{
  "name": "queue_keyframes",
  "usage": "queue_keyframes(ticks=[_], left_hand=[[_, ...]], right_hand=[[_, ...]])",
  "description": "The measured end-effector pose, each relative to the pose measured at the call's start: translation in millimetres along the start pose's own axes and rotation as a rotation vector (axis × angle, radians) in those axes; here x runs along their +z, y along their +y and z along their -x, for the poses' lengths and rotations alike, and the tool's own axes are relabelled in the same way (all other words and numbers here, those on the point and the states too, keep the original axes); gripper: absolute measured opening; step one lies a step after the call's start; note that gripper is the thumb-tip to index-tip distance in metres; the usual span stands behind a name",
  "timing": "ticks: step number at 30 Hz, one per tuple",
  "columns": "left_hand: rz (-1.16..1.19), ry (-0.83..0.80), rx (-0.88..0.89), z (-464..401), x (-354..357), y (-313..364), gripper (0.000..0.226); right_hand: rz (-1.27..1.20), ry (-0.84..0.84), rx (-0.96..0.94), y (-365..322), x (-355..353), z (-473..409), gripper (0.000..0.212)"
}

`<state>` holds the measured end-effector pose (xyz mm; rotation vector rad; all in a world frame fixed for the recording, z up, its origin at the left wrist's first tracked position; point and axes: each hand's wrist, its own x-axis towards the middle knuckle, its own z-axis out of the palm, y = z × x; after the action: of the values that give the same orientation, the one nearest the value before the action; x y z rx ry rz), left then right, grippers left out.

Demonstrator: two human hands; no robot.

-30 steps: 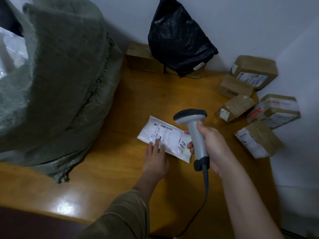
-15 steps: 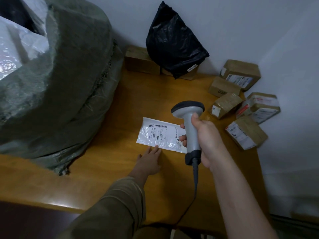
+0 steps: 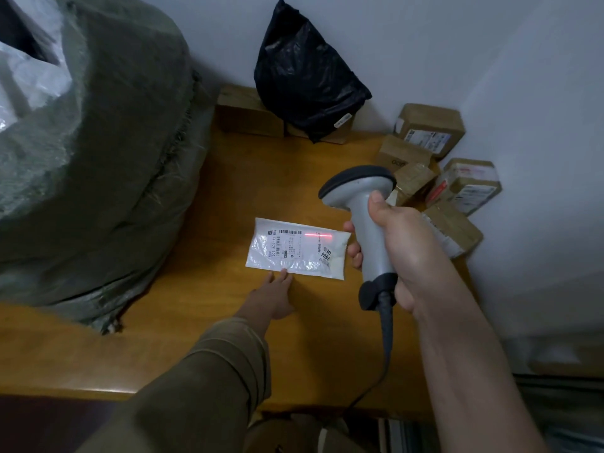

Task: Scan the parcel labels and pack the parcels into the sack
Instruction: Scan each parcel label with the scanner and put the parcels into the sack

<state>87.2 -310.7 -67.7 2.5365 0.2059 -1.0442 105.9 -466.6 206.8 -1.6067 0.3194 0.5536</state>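
A bulging green sack [image 3: 88, 152] is sitting at the left of the bench [image 3: 228, 197]. The left hand [image 3: 273, 294] is lying flat with straight fingers touching the near edge of a white parcel [image 3: 295, 248] at mid-bench. A red scan line is falling on its label, beside the barcode. The right hand [image 3: 402, 250] is wrapping its grip around the scanner [image 3: 362, 223]. Scanning is under way; next, the beam likely needs to cross the barcode before the parcel goes into the sack. Brown boxes [image 3: 438, 171] are waiting at right.
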Motion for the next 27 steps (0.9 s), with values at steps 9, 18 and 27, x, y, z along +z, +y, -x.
queue_keyframes(ticks=[9,18,27], left_hand=[[-0.002,0.002,0.004,2.0,-0.3,0.6,0.085],[0.024,0.098,0.003,11.5,-9.1,1.5,0.065],[0.075,0.464,-0.276,10.7,-20.3,-15.4,0.053]], right_hand=[[-0.027,0.054,0.008,-6.9,-2.0,4.6,0.044],[-0.017,0.043,0.015,-10.1,-1.6,-3.0,0.041],[0.042,0.017,-0.034,-12.6,-8.8,-25.1,0.036]])
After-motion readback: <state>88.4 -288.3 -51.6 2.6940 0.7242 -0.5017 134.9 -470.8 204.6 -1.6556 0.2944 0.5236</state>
